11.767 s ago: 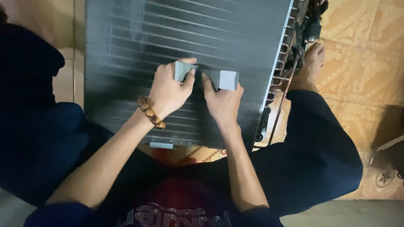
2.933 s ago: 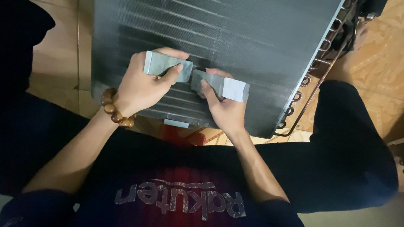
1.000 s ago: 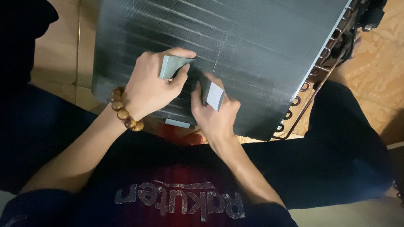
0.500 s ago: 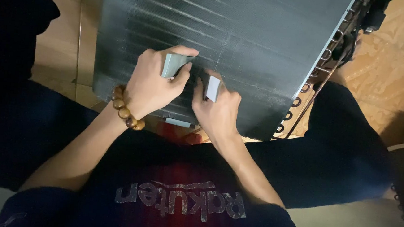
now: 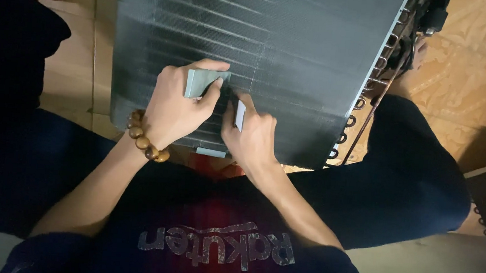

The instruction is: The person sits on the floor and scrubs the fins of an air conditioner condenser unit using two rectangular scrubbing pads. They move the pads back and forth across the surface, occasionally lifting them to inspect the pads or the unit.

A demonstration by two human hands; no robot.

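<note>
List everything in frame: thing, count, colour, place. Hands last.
finned coil panel: 1, dark grey, flat on the floor between the legs
copper tube bends: one row, metallic, along the panel's right edge
grey block: 1, grey-green, in the left hand on the fins
pale block: 1, light grey, edge-on in the right hand on the fins
small tab: 1, pale grey, at the panel's near edge
floor tiles: tan, patterned, right of the panel
bead bracelet: 1, brown, on the left wrist
left hand: 1, grips the grey block
right hand: 1, grips the pale block
</note>
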